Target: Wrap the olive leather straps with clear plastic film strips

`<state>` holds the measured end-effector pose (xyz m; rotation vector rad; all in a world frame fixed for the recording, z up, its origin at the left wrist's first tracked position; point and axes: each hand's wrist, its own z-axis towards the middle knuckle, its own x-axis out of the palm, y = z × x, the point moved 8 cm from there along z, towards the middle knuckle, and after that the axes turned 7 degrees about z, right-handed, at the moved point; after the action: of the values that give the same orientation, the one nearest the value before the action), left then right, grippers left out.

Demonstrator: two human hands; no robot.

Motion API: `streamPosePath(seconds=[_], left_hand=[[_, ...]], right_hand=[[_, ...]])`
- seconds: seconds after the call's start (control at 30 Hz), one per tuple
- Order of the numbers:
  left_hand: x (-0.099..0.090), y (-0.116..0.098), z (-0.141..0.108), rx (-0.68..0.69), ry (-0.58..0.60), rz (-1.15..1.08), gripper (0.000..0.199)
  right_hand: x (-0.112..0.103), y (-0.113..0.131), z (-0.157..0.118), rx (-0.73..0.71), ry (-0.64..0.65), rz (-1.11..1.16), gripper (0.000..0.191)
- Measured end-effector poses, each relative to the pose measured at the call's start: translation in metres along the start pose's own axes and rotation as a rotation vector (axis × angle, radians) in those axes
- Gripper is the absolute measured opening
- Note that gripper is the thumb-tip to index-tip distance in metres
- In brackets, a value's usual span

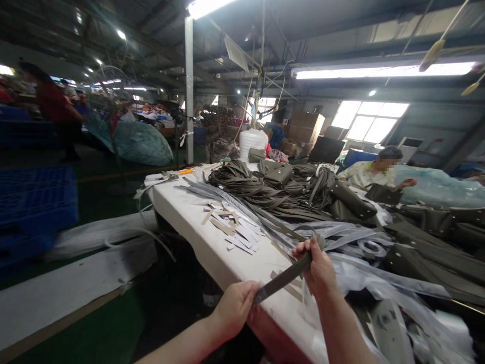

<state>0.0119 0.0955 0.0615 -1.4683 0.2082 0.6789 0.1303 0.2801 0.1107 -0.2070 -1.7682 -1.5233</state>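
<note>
A dark olive strap [285, 275] is stretched between my two hands, above the near edge of the white-covered table [223, 260]. My left hand [238, 306] is closed on its lower end. Further up, my right hand [319, 265] grips the same strap between thumb and fingers, where it bends into a loop. Cut paper and tan strips [237, 230] lie loose on the table beyond my left hand. A large heap of similar straps [261, 189] lies further back, and clear plastic strips [348, 235] spread out beside my right hand.
Dark olive bags [420, 253] are piled along the right side. A co-worker [373, 172] sits across the table at the right. A white foam roll [253, 146] stands at the back. Blue pallets [36, 207] and a long white board [76, 293] are on the left.
</note>
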Motion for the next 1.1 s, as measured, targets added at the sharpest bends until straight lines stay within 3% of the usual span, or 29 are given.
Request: streamPosePath(seconds=[0.17, 0.3, 0.37, 0.43, 0.5, 0.63, 0.77, 0.93, 1.1], left_hand=[[0.003, -0.013, 0.01, 0.01, -0.019, -0.015, 0.056], [0.002, -0.019, 0.02, 0.047, -0.089, -0.029, 0.054], [0.0, -0.017, 0.021, 0.04, -0.125, -0.009, 0.051], [-0.002, -0.011, 0.019, 0.034, -0.15, 0.056, 0.048], [-0.002, -0.005, 0.013, 0.044, -0.146, 0.118, 0.047], [0.005, 0.014, -0.001, 0.004, -0.06, 0.078, 0.051], [0.013, 0.017, -0.004, -0.054, 0.046, -0.043, 0.059], [0.005, -0.011, 0.009, 0.01, -0.015, -0.021, 0.057], [-0.002, -0.029, 0.021, 0.056, -0.125, -0.05, 0.054]], right_hand=[[0.014, -0.03, -0.018, -0.039, 0.009, -0.213, 0.052], [0.038, -0.08, -0.05, 0.069, 0.165, -0.329, 0.054], [0.044, -0.089, -0.058, 0.109, 0.218, -0.341, 0.053], [0.042, -0.077, -0.052, 0.078, 0.183, -0.28, 0.05], [0.031, -0.05, -0.036, 0.013, 0.089, -0.175, 0.049], [0.007, 0.003, -0.006, -0.118, -0.061, -0.048, 0.047], [0.014, 0.015, -0.005, -0.138, 0.032, -0.01, 0.041], [0.036, -0.019, -0.034, -0.085, 0.188, -0.13, 0.038], [0.042, -0.075, -0.06, 0.133, 0.251, -0.368, 0.048]])
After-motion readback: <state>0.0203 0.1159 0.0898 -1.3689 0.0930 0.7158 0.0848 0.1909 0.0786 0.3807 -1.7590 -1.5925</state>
